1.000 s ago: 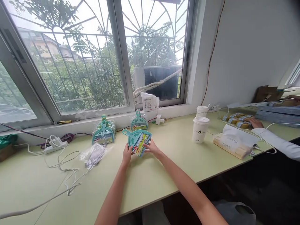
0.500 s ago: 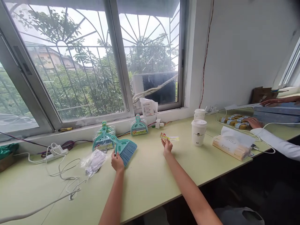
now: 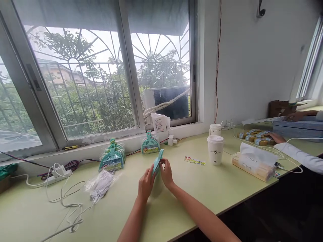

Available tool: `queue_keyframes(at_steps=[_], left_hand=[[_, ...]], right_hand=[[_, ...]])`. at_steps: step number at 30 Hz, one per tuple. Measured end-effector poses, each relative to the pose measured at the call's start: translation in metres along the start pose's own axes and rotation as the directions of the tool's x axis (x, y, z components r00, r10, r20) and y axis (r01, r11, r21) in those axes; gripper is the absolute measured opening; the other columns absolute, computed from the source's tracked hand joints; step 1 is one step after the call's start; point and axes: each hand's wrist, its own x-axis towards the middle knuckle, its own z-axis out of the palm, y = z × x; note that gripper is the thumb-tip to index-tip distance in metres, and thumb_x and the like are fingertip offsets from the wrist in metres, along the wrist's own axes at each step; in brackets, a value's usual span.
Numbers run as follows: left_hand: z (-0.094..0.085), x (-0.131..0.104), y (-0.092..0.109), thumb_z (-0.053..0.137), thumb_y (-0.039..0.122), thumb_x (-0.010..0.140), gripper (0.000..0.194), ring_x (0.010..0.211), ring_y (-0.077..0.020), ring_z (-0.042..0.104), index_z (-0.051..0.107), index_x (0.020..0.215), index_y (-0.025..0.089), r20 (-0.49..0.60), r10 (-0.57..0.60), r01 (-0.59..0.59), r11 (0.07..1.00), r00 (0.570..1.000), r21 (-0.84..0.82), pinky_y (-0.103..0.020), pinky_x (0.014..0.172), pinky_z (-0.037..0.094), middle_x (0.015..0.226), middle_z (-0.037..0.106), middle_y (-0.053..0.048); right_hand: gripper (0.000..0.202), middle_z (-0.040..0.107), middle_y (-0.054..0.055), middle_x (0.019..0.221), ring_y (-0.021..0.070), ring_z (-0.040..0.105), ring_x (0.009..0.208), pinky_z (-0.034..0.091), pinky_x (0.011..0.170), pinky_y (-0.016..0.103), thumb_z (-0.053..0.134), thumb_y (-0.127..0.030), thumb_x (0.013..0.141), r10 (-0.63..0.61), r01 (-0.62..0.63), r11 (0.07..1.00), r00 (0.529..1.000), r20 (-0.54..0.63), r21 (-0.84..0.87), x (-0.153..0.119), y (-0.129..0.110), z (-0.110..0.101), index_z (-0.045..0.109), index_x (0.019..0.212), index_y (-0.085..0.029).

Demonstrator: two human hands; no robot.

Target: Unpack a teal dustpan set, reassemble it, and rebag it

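My left hand point(image 3: 145, 184) and my right hand point(image 3: 166, 172) hold a small teal brush-and-dustpan set point(image 3: 157, 161) edge-on above the pale green table point(image 3: 176, 198), at mid-table. A colourful paper label point(image 3: 194, 160) lies flat on the table to the right, just left of a white lidded cup point(image 3: 215, 149). A pile of wrapped teal dustpan sets point(image 3: 112, 156) stands by the window sill at the left, and one more wrapped set point(image 3: 150, 145) leans against the sill behind my hands. Empty clear plastic bags point(image 3: 100, 184) lie left of my hands.
A power strip point(image 3: 57, 172) with white cables point(image 3: 63, 198) trails across the left of the table. A second cup point(image 3: 215, 128) and a tissue pack point(image 3: 253, 162) stand at the right. Another person's sleeved arm point(image 3: 296, 154) reaches over packaged goods point(image 3: 253, 137) at far right.
My right hand pulled the label off the set, laid it on the table near the cup, then came back. Both hands now hold the teal set, turned edge-on.
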Motion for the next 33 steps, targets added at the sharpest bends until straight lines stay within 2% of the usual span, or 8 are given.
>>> queue_keyframes(at_steps=[6,11,17,20,23,25,29,33], left_hand=[[-0.019,0.008,-0.009,0.037,0.033,0.093,0.044,0.112,-0.0244,0.060,0.057,0.131,0.025,-0.133,-0.183,0.168,0.979,0.974,-0.112,-0.034,0.089,0.049,0.125,0.062,-0.009],[-0.030,0.029,-0.020,0.041,0.038,0.090,0.042,0.107,-0.0223,0.062,0.065,0.120,0.019,-0.041,-0.255,0.221,0.896,0.966,-0.386,-0.033,0.092,0.048,0.116,0.068,-0.007],[-0.023,0.028,-0.021,0.050,0.039,0.084,0.040,0.069,-0.0176,0.063,0.067,0.117,0.024,0.076,-0.246,0.257,0.929,0.966,-0.267,-0.030,0.068,0.050,0.106,0.072,-0.006],[-0.027,0.027,-0.023,0.050,0.038,0.084,0.040,0.065,-0.0168,0.059,0.069,0.116,0.024,-0.068,-0.258,0.245,0.957,0.964,-0.152,-0.029,0.067,0.048,0.104,0.072,-0.009],[-0.038,0.028,-0.037,0.049,0.039,0.084,0.043,0.062,-0.0191,0.059,0.070,0.115,0.020,-0.360,-0.390,0.396,0.916,0.847,-0.060,-0.031,0.065,0.046,0.090,0.073,-0.011],[-0.046,0.028,-0.050,0.050,0.038,0.083,0.043,0.065,-0.0209,0.061,0.069,0.116,0.019,-0.448,-0.471,0.496,0.866,0.760,-0.068,-0.031,0.066,0.046,0.089,0.073,-0.012],[-0.049,0.028,-0.071,0.055,0.030,0.078,0.042,0.078,-0.0246,0.066,0.069,0.115,0.017,-0.366,-0.610,0.637,0.768,0.702,-0.058,-0.031,0.072,0.046,0.096,0.072,-0.012],[-0.043,0.026,-0.082,0.051,0.038,0.083,0.033,0.087,-0.0286,0.066,0.074,0.097,0.020,-0.071,-0.657,0.659,0.737,0.750,0.150,-0.033,0.073,0.046,0.091,0.073,-0.011]], right_hand=[[0.024,0.064,0.008,0.101,0.0220,0.058,0.092,0.046,0.078,0.032,0.044,-0.035,0.092,-0.076,0.074,0.997,0.980,0.186,0.019,0.003,-0.008,0.002,0.065,0.095,-0.023],[0.030,0.060,0.007,0.090,0.0222,0.056,0.087,0.041,0.077,0.031,0.038,-0.036,0.095,-0.168,0.191,0.947,0.980,0.112,-0.257,0.008,-0.017,-0.006,0.063,0.088,-0.021],[0.030,0.058,0.006,0.087,0.0220,0.054,0.087,0.038,0.076,0.031,0.035,-0.037,0.096,-0.187,0.214,0.880,0.977,0.104,-0.423,0.005,-0.010,-0.007,0.056,0.082,-0.021],[0.028,0.058,0.006,0.085,0.0217,0.053,0.086,0.036,0.078,0.032,0.035,-0.034,0.095,-0.221,0.215,0.873,0.974,0.037,-0.437,0.009,-0.018,-0.011,0.053,0.080,-0.020],[0.030,0.057,0.005,0.082,0.0203,0.052,0.083,0.035,0.077,0.032,0.028,-0.028,0.095,-0.260,0.212,0.895,0.963,-0.072,-0.393,0.025,-0.025,-0.029,0.052,0.080,-0.020],[0.026,0.059,0.005,0.082,0.0205,0.052,0.084,0.033,0.077,0.031,0.033,-0.028,0.093,-0.264,0.209,0.881,0.962,-0.074,-0.424,0.040,-0.022,-0.045,0.054,0.080,-0.020],[0.018,0.064,0.006,0.085,0.0221,0.052,0.089,0.030,0.078,0.033,0.047,-0.028,0.089,-0.162,0.163,0.787,0.985,0.054,-0.596,0.057,0.001,-0.064,0.060,0.079,-0.019],[0.019,0.067,0.010,0.086,0.0242,0.052,0.089,0.028,0.081,0.037,0.050,-0.023,0.087,-0.028,0.158,0.680,0.982,0.189,-0.716,0.052,0.027,-0.058,0.064,0.075,-0.018]])
